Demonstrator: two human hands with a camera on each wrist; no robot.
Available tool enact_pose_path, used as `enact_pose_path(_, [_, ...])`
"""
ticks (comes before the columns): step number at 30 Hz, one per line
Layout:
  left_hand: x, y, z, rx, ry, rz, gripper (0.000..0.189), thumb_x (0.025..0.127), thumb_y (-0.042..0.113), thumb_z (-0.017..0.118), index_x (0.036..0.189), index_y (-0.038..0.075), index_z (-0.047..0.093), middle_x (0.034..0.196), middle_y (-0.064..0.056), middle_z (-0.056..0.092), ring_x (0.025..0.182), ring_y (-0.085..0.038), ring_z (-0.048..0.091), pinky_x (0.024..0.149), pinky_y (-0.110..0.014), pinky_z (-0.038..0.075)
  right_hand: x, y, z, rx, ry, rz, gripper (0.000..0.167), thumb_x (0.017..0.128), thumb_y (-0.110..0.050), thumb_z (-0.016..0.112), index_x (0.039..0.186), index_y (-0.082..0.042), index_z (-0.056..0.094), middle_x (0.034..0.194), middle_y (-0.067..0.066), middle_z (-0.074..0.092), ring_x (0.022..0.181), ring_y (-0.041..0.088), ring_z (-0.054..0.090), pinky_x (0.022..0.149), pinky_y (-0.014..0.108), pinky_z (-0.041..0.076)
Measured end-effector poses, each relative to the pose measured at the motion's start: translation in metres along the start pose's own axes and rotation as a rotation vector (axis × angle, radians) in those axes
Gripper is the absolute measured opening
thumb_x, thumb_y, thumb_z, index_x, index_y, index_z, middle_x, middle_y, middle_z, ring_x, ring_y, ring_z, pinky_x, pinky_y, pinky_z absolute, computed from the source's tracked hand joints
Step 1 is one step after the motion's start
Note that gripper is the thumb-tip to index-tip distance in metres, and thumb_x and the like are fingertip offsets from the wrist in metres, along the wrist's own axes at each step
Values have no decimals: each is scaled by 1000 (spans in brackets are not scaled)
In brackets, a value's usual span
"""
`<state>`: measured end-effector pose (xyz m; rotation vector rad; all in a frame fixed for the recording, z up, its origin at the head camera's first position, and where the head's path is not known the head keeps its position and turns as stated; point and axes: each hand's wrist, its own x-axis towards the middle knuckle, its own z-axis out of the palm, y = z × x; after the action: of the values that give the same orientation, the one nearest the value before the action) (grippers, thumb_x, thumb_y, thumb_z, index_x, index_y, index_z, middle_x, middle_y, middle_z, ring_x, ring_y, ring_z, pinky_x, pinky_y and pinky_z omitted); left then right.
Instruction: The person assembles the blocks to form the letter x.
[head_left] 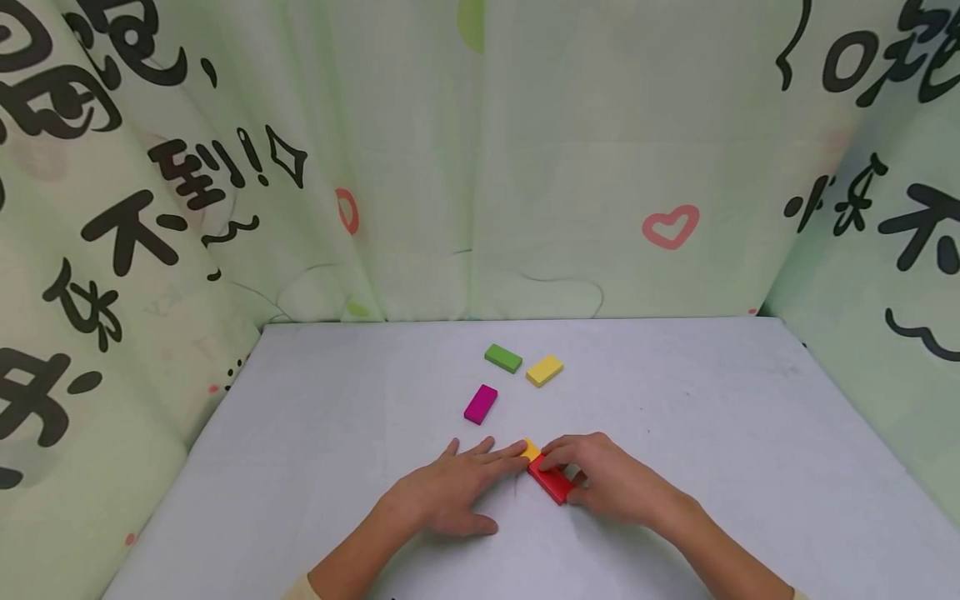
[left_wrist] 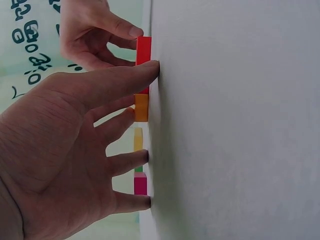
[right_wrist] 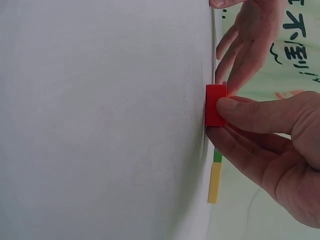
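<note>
A red block [head_left: 551, 482] lies flat on the white table, with an orange-yellow block [head_left: 531, 450] at its far end. My right hand [head_left: 618, 479] pinches the red block between thumb and fingers, as the right wrist view also shows on the red block [right_wrist: 215, 106]. My left hand [head_left: 457, 492] is spread with straight fingers, its fingertips at the near-left side of the orange-yellow block [left_wrist: 141, 108]. In the left wrist view the left thumb crosses in front of the red block [left_wrist: 143, 50], hiding part of it.
Beyond the hands lie a magenta block [head_left: 481, 404], a green block [head_left: 503, 358] and a yellow block [head_left: 544, 371]. The white table [head_left: 337, 400] ends at a pale green curtain [head_left: 562, 167] with black lettering, which also hangs along both sides.
</note>
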<state>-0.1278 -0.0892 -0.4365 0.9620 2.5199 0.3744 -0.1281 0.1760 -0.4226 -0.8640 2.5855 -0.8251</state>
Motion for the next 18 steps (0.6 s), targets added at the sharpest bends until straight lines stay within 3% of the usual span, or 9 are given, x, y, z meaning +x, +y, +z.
enact_pose_path(18, [0,0,-1,11,5,2,87,94,36,76,165,40,26,171,26,18,160,-23,25,125,-64,23,2,2,-3,55,-9,-14,44,83,9,77,121,-14,76,122,-2,72,100,13,67,76,22,60])
